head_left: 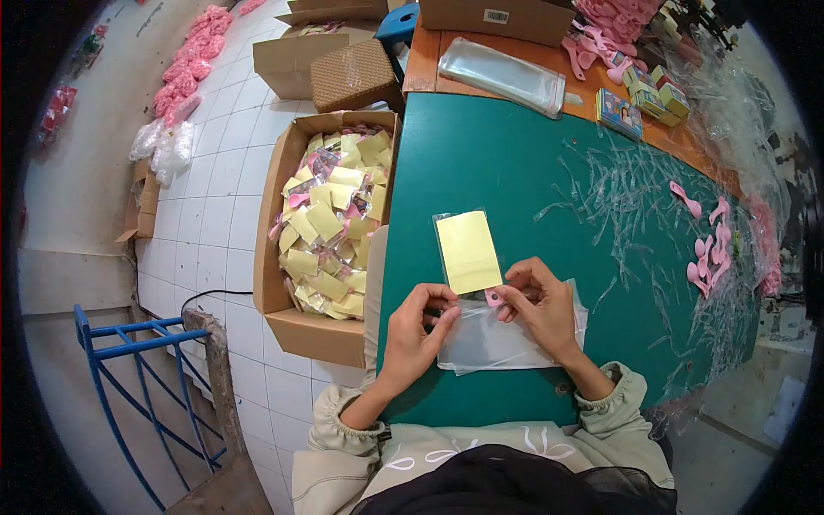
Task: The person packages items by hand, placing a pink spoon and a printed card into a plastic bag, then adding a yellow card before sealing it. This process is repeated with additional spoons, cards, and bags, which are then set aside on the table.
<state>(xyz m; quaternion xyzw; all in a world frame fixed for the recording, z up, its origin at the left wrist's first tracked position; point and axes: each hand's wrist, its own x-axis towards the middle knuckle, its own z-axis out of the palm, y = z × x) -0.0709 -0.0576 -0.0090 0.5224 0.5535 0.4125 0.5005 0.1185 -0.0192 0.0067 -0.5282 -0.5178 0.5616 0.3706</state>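
A yellow card (469,252) lies inside a clear plastic bag on the green table. My left hand (422,330) is closed at the card's lower left corner, its fingertips pinching the edge of the bag. At the lower right corner, my right hand (542,311) is closed, with thumb and finger at a pink spoon handle (493,297) that has a small hole. The rest of that pink piece is hidden by the card. Under both hands lies a stack of clear plastic bags (498,343).
Left of the table stands a cardboard box (313,336) full of bagged yellow cards. Several pink spoons (719,240) and scattered clear plastic strips (618,197) lie on the right. Farther back are a pack of clear bags (502,75) and small card boxes (620,114).
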